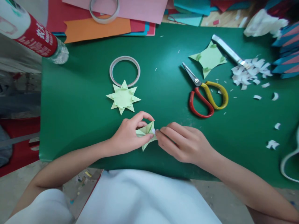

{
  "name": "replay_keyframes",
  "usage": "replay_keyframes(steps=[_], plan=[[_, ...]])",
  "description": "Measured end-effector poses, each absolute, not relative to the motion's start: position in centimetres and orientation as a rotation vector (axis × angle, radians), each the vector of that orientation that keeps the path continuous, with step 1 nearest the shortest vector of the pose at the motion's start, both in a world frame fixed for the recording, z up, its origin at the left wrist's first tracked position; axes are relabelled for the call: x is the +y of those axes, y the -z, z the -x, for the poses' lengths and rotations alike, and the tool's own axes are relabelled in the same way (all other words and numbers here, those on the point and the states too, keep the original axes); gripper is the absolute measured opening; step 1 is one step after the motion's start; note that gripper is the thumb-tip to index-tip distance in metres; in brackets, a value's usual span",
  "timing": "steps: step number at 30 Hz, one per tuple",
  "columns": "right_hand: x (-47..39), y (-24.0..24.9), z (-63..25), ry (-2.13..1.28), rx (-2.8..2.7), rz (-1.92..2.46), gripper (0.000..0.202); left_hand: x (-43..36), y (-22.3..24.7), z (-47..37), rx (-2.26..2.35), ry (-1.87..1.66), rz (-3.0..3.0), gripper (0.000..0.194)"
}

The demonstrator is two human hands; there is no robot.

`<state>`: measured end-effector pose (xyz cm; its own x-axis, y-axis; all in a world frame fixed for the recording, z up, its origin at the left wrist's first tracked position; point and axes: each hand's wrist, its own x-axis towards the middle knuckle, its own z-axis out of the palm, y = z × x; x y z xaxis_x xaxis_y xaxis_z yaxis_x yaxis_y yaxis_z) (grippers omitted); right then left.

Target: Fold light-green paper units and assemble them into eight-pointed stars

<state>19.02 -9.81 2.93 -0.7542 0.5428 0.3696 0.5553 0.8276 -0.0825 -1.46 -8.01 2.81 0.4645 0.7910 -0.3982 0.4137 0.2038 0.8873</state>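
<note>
My left hand [130,132] grips a pale green folded paper star [145,130] near the front edge of the green table, thumb below and fingers above. On the star's right side shows a small white piece [153,131], perhaps tape. My right hand [181,140] is closed in a pinch right beside that white piece; its fingertips hide what they hold, if anything. Beyond my left hand lies a flat, many-pointed pale green paper star [123,98], its tips touching a tape roll [111,70].
Scissors [196,81] with red and yellow handles lie right of centre. Behind them are a four-pointed green paper piece [207,60], a silver cutter [227,49] and white paper scraps [244,74]. A bottle [42,40] is at left; coloured paper sheets [98,29] and another tape roll [104,21] lie behind.
</note>
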Motion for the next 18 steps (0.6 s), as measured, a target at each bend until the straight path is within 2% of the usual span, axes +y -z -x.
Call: replay_keyframes(steps=[5,18], plan=[[-9.9,-3.2,-18.9,0.124,-2.63,0.812,0.007,-8.0,-2.8,1.5,1.139,-0.369,-1.413,0.031],[-8.9,-3.3,-19.6,0.063,-2.452,0.902,0.008,-7.9,-3.0,1.6,1.151,-0.355,-1.407,0.031]])
